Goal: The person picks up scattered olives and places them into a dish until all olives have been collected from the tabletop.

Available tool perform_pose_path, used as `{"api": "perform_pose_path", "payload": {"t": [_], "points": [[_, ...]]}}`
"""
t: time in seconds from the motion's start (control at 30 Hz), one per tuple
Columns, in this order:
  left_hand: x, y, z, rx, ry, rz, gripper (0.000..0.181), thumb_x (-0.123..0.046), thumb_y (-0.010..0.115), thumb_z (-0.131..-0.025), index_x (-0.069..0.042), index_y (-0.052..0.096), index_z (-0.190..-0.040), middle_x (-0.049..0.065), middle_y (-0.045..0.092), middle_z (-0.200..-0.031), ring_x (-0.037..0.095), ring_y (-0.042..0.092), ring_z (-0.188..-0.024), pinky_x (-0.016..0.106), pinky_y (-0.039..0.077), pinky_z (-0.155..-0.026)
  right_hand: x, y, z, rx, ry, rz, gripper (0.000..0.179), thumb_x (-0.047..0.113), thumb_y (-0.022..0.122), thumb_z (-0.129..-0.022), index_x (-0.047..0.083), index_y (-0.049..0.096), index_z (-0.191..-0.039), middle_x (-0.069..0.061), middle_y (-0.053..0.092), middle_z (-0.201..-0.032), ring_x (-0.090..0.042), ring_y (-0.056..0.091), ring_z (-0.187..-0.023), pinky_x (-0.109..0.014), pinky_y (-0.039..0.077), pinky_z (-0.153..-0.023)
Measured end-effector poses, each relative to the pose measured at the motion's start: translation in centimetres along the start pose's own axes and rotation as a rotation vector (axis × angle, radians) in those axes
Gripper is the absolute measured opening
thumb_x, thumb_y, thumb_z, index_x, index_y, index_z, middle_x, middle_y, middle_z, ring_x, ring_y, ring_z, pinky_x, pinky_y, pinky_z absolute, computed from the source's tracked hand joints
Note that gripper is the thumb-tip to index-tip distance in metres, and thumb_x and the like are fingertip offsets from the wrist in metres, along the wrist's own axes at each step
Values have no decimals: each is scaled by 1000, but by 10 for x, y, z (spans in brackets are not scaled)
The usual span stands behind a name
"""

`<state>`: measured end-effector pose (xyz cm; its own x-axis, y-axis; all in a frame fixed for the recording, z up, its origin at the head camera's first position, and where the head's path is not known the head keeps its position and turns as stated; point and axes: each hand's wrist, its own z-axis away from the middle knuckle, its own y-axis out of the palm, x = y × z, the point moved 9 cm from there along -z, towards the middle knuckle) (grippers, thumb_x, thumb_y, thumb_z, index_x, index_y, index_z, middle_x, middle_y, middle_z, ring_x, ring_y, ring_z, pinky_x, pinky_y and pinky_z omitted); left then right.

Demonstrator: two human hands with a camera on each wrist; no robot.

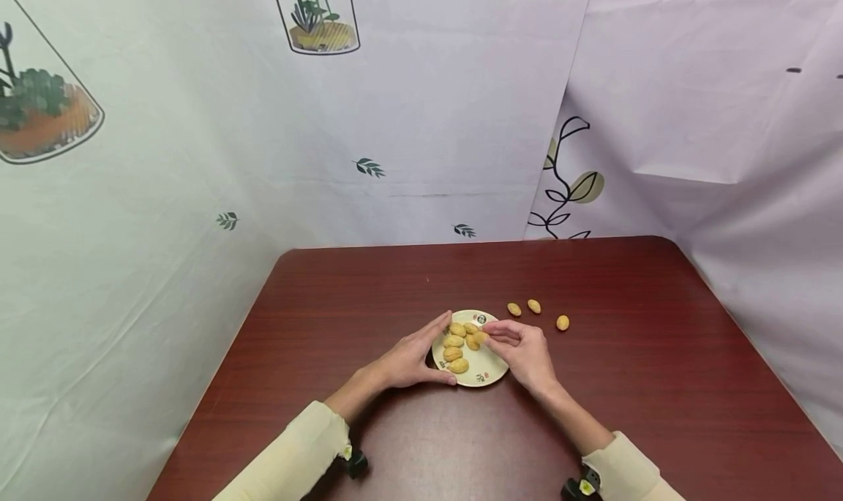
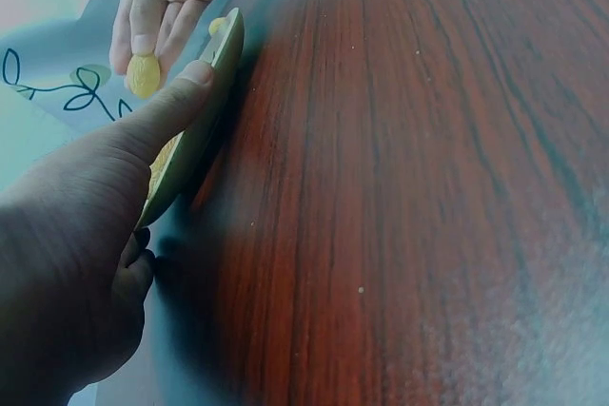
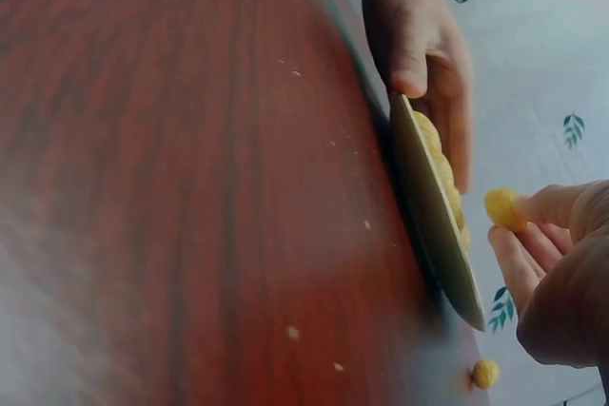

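Observation:
A round cream plate with small printed motifs lies on the table, several yellow oval nut-like pieces along its left part. My left hand holds the plate by its left rim, thumb on the near side and fingers on the far side. Above the plate's right part, my right hand pinches one yellow oval nut-like piece between thumb and fingertips. In the left wrist view that same pinched piece shows a rough surface. The left thumb and the tilted-looking rim cover most of the plate's contents there.
Three more yellow pieces lie loose on the dark red wooden table, beyond and right of the plate; one loose piece is farthest right. Pale printed cloth hangs behind the table and along both sides.

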<state>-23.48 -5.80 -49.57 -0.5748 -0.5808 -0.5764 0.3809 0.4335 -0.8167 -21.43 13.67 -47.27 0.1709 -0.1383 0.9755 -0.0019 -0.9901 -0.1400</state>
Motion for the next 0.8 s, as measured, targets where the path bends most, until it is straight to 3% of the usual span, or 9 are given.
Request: {"api": "perform_pose_path", "payload": {"t": [0.27, 0.5, 0.8], "points": [[0, 0, 1, 0, 1, 2, 120, -53, 87, -86, -8, 15, -171, 10, 17, -177, 20, 24, -159, 46, 31, -124, -4, 8, 5, 10, 26, -20, 23, -10, 80, -89, -10, 77, -112, -25, 78, -107, -36, 76, -105, -19, 58, -84], [1, 1, 0, 2, 2, 0, 120, -53, 87, -86, -8, 15, -171, 10, 17, -177, 20, 24, -159, 47, 31, -124, -6, 13, 9, -2, 24, 17, 18, -10, 83, -85, -3, 80, -102, -19, 79, -99, -28, 78, -98, -21, 59, -83], [0, 0, 1, 1, 3, -2, 119, -53, 87, -87, -9, 16, -171, 10, 17, -177, 21, 24, -159, 48, 31, -124, -7, 17, 12, -2, 24, 1, 19, -14, 84, -82, -5, 78, -98, -19, 78, -97, -32, 78, -98, -26, 61, -82]]}}
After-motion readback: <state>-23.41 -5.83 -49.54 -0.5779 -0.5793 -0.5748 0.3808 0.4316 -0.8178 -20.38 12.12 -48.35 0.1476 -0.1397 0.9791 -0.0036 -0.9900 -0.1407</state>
